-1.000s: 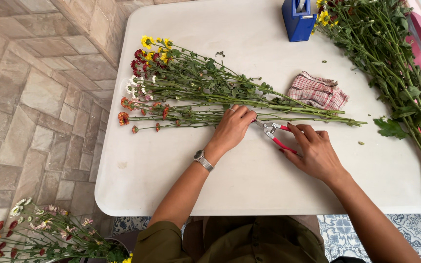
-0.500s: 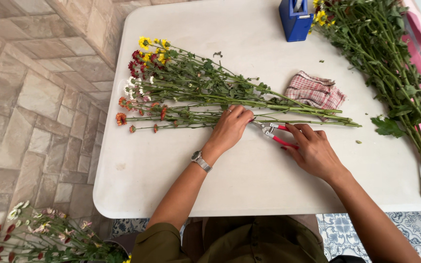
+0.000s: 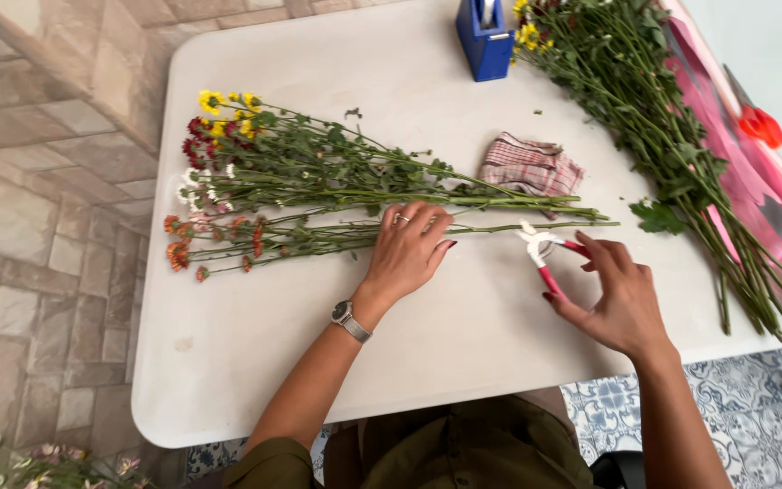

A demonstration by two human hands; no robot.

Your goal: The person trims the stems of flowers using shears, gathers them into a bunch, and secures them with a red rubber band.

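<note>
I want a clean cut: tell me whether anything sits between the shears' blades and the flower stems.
Nothing visible does. The right hand holds the red-handled shears with blades open at the stems. The checked cloth lies behind them, and the left hand presses the stems farther along.

Pink wrap & btm-left flowers cut off.

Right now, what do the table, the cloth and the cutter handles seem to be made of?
Table: probably white plastic, matte, with rounded moulded corners. Cloth: woven fabric, soft, crumpled, red-and-white checked. Cutter handles: red, likely plastic-coated; blades look pale metal.
</note>
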